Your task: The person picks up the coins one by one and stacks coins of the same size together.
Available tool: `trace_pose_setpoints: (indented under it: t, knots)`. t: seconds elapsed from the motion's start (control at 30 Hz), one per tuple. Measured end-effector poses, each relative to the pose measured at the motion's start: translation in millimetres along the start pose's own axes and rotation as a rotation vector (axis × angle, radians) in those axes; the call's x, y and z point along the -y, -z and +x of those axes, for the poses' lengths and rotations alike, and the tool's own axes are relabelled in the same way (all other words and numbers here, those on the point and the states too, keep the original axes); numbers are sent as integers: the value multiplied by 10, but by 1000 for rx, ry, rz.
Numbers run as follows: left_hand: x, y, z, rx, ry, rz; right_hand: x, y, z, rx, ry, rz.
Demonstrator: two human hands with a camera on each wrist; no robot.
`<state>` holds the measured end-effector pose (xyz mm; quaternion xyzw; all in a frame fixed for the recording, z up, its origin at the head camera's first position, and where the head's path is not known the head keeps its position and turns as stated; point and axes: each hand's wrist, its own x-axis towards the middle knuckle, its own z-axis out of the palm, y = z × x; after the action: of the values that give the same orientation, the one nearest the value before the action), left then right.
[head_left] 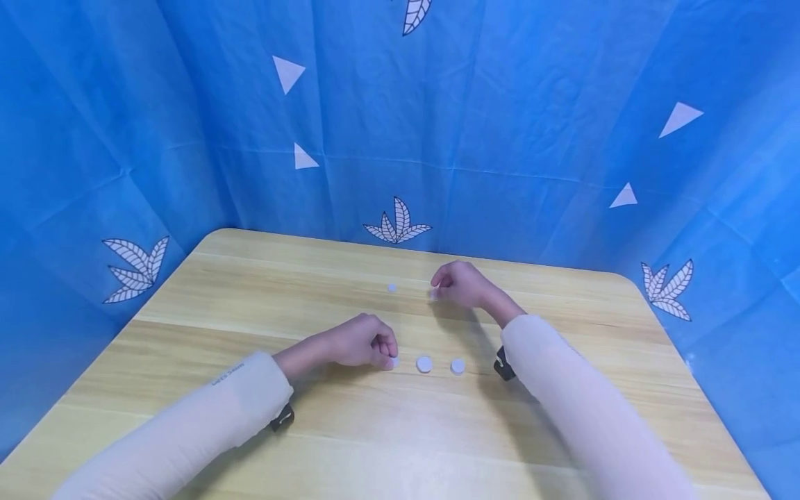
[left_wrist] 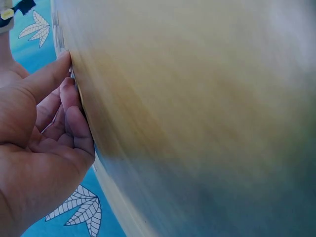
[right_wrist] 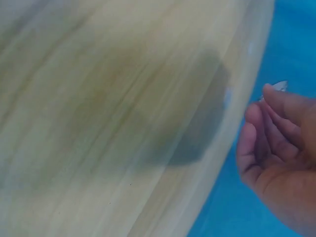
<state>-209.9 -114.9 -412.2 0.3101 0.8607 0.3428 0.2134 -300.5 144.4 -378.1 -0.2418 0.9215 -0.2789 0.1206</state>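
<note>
In the head view my left hand (head_left: 362, 340) is low over the table, thumb and forefinger pinching a white disc (head_left: 394, 362) that they partly cover. Two more white discs (head_left: 424, 364) lie in line to its right, the farther one (head_left: 457, 366) below my right forearm's side. Farther back, my right hand (head_left: 461, 283) reaches in from the right with its fingers curled. Its fingertips pinch a small, blurred white piece (head_left: 433, 294). A similar small white piece (head_left: 392, 287) lies on the table left of it. Curled fingers of my left hand (left_wrist: 49, 123) mostly hide its disc in the left wrist view.
The pale wooden table (head_left: 350, 444) has rounded far corners. Blue curtains (head_left: 531, 104) with white leaf and triangle prints hang close behind it and along both sides. Light sleeves (head_left: 187, 423) cover both forearms, with a dark strap (head_left: 283, 417) at the left wrist.
</note>
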Motion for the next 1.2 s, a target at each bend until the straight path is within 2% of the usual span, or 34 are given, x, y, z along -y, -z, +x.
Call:
trace_pose_setpoints:
  t: [0.13, 0.37, 0.5, 0.63, 0.77, 0.87, 1.07, 1.2]
  knots:
    - [-5, 0, -1, 0, 1, -13, -69, -28, 87, 2, -32, -16]
    - [20, 5, 9, 3, -5, 0, -206, -85, 140, 46, -128, 78]
    - [7, 24, 3, 9, 18, -3, -229, -89, 160, 59, -141, 99]
    - [-4, 25, -1, 14, 21, -9, -209, -78, 183, 119, -145, 82]
    - [0, 17, 2, 16, 14, -4, -184, -88, 191, 146, -134, 59]
    - [4, 17, 3, 16, 15, -5, -180, -107, 185, 127, -104, 66]
    - [23, 15, 12, 14, 0, -2, -218, -140, 129, 95, -46, 197]
    - [18, 17, 13, 14, -7, 0, -220, -149, 41, 120, -23, 292]
